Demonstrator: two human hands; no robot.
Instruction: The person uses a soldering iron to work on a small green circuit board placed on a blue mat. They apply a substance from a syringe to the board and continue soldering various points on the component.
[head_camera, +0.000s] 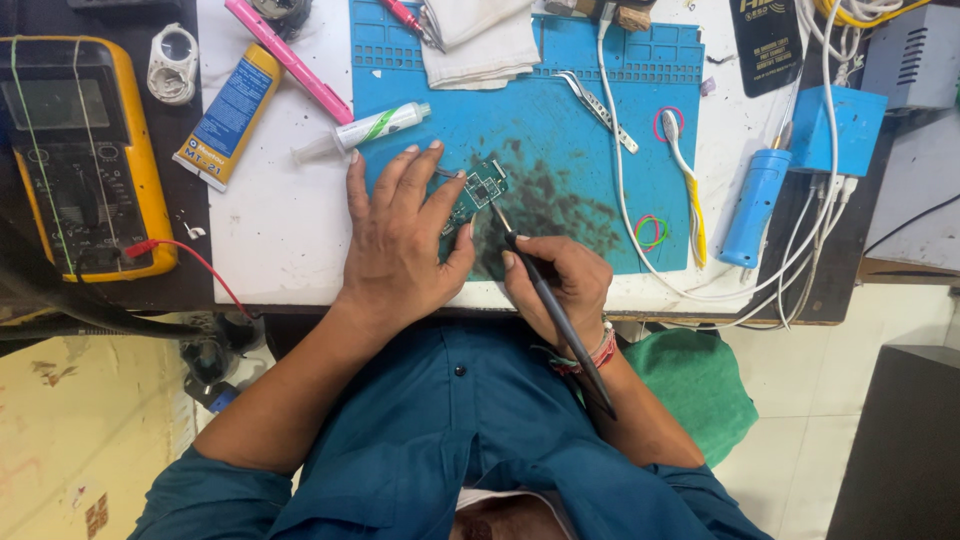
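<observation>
The left hand (400, 235) lies palm down with its fingers spread and pressed on a small green circuit board (478, 190), pinning it flat to the blue silicone mat (570, 130) near the middle of the worktop (275, 220). The right hand (560, 285), just to the right and nearer the body, is closed in a pen grip around a slim black soldering iron (548, 300), whose tip touches the board's near right edge.

The board looks thin, light and stiff, with fine parts on its face, so it seems fragile and likely to slide unless held down; its bare edges and corners look like the safest places to hold. The iron is best held by its dark handle, well back from the metal tip.

Dark smudges stain the mat around the board. Just beyond the left hand lies a white tube (375, 128), with metal tweezers (598, 108) farther right. At the far left sits a yellow multimeter (85, 155). A blue pen-shaped tool (752, 205) rests at the right, beside white cables.
</observation>
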